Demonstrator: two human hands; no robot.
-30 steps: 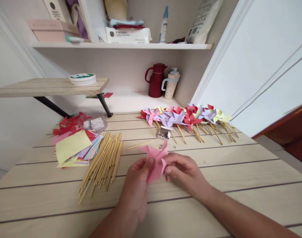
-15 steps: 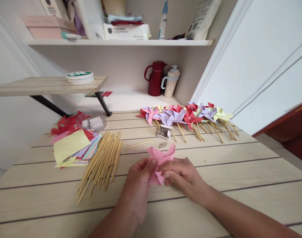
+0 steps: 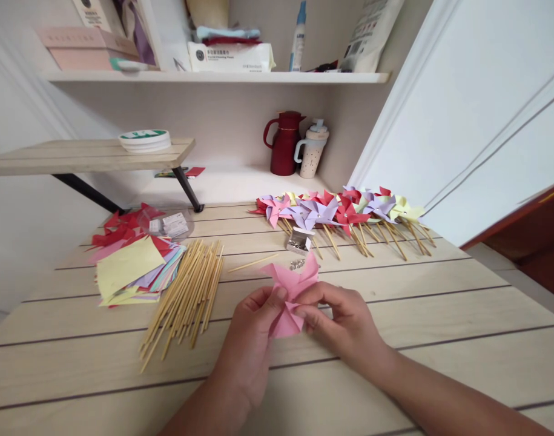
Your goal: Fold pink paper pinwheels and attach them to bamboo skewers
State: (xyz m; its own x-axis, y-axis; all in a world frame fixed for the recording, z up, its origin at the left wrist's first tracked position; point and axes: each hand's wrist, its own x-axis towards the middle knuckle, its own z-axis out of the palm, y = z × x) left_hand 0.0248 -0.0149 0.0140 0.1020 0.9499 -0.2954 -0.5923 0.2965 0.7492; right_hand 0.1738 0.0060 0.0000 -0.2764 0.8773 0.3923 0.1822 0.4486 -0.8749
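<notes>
Both hands hold a pink paper pinwheel (image 3: 291,290) just above the wooden table (image 3: 440,315). My left hand (image 3: 252,339) pinches its left side with thumb and fingers. My right hand (image 3: 342,324) grips its right side, fingertips near the folded centre. A pile of wooden sticks (image 3: 186,293) lies to the left. One loose stick (image 3: 253,263) and a few small metal pins (image 3: 297,264) lie just beyond the pinwheel, next to a small open pin box (image 3: 298,241).
A stack of coloured paper squares (image 3: 131,272) sits at the left. A row of finished pinwheels on sticks (image 3: 344,215) lies at the back right. A red jug (image 3: 283,144) and a mug (image 3: 312,151) stand behind, under a shelf.
The pink pinwheel has turned a little between my fingers and its upper flaps have shifted. My right fingers have moved in toward its centre. The view has drifted slightly upward.
</notes>
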